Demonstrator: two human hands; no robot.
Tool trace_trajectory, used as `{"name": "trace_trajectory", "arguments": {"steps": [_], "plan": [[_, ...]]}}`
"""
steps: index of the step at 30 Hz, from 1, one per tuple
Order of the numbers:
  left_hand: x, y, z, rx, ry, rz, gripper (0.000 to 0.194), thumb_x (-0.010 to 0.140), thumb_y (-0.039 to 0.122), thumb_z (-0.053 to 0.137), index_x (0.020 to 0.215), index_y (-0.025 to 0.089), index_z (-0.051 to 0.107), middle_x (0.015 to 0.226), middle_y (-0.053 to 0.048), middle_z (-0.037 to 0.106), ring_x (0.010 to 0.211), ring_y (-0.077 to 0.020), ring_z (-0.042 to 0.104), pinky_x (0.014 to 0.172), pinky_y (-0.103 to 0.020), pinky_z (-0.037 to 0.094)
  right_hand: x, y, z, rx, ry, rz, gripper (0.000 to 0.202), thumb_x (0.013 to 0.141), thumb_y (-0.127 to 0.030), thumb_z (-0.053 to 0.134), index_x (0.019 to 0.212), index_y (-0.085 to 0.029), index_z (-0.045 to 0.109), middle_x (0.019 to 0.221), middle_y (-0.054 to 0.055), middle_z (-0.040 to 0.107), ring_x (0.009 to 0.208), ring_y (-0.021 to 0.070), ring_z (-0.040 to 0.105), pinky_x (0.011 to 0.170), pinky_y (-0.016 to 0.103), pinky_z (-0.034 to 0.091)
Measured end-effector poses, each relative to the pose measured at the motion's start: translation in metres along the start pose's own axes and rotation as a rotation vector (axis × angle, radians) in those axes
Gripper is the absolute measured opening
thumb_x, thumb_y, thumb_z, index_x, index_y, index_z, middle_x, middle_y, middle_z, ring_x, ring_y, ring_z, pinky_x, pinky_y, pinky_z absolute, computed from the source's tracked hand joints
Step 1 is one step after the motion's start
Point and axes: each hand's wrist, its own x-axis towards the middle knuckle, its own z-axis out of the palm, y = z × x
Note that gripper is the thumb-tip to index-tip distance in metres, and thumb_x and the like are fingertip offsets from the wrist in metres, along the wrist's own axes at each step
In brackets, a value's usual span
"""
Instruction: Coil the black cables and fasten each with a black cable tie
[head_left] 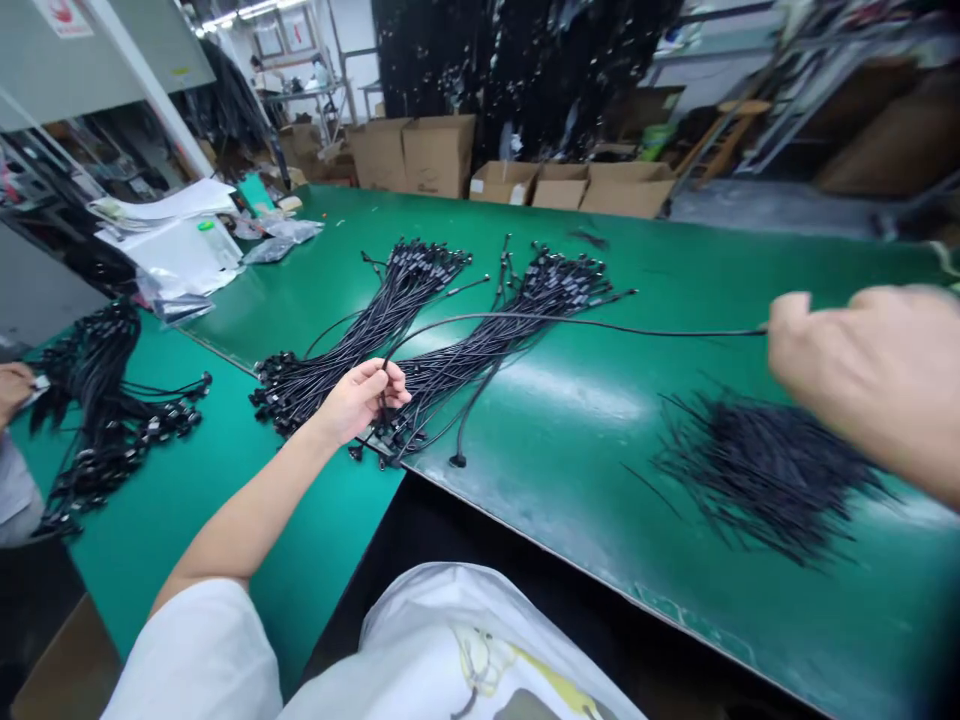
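One black cable [570, 320] stretches across the view between my two hands, above the green table [555, 430]. My left hand [364, 398] pinches it near the front ends of two cable bundles. At the right, my right hand [862, 350] is closed on the other end, slightly blurred. The left bundle [390, 300] and the right bundle [487, 345] lie side by side, their far ends fanned out. Below my right hand is a loose pile of thin black strips [780, 470].
Another cable bundle [112, 400] lies at the left, beside another person's hand [13, 388]. Papers [169, 225] and plastic bags [281, 240] sit at the back left. Cardboard boxes [439, 155] stand behind the table's far edge.
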Motion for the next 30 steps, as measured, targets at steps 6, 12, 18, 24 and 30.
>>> {"name": "trace_trajectory", "arguments": {"steps": [6, 12, 18, 24, 30], "plan": [[0.012, -0.019, 0.090, 0.606, -0.131, 0.317, 0.025, 0.090, 0.036, 0.054, 0.103, 0.018, 0.065, 0.108, -0.010, 0.066, 0.104, -0.0216, 0.061, 0.095, -0.034, 0.046, -0.105, -0.089, 0.054, -0.108, -0.454, -0.013, 0.022, 0.083, -0.035, 0.055, 0.064, -0.026, 0.049, 0.047, 0.003, 0.054, 0.038, 0.0201, 0.050, 0.042, 0.030, 0.028], [-0.013, -0.059, 0.146, 0.628, -0.706, -0.056, 0.033, 0.098, 0.037, 0.034, 0.111, 0.020, 0.060, 0.065, 0.002, 0.056, 0.060, -0.0131, 0.054, 0.068, -0.026, 0.046, -0.091, -0.145, 0.036, -0.102, -0.310, -0.179, 0.018, 0.090, -0.033, 0.055, 0.077, -0.021, 0.059, 0.073, 0.006, 0.065, 0.066, 0.0180, 0.059, 0.053, 0.026, 0.032], [-0.006, -0.050, 0.110, 0.372, -0.570, -0.427, 0.032, 0.090, 0.043, 0.053, 0.090, 0.014, 0.065, 0.053, 0.007, 0.034, 0.045, -0.0067, 0.031, 0.050, -0.021, 0.036, -0.099, -0.050, 0.027, -0.029, -0.186, -0.109, 0.022, 0.092, -0.040, 0.049, 0.093, -0.024, 0.065, 0.091, 0.006, 0.069, 0.083, 0.0225, 0.061, 0.067, 0.032, 0.044], [-0.003, -0.036, 0.081, -0.176, -0.235, -0.333, 0.028, 0.083, 0.034, 0.067, 0.099, 0.011, 0.068, 0.053, 0.011, 0.022, 0.040, -0.0018, 0.016, 0.043, -0.014, 0.028, -0.126, -0.010, 0.047, 0.140, -0.014, 0.033, 0.038, 0.095, -0.048, 0.036, 0.099, -0.026, 0.066, 0.096, 0.006, 0.070, 0.086, 0.0248, 0.066, 0.076, 0.039, 0.050], [0.002, -0.039, 0.077, 0.147, -0.327, -0.324, 0.033, 0.090, 0.041, 0.059, 0.095, 0.010, 0.068, 0.048, 0.007, 0.043, 0.045, -0.0059, 0.040, 0.070, -0.028, 0.047, -0.125, -0.014, 0.036, 0.046, 0.102, 0.186, 0.043, 0.095, -0.048, 0.033, 0.099, -0.022, 0.067, 0.103, 0.008, 0.071, 0.093, 0.0273, 0.067, 0.080, 0.042, 0.052]]}}
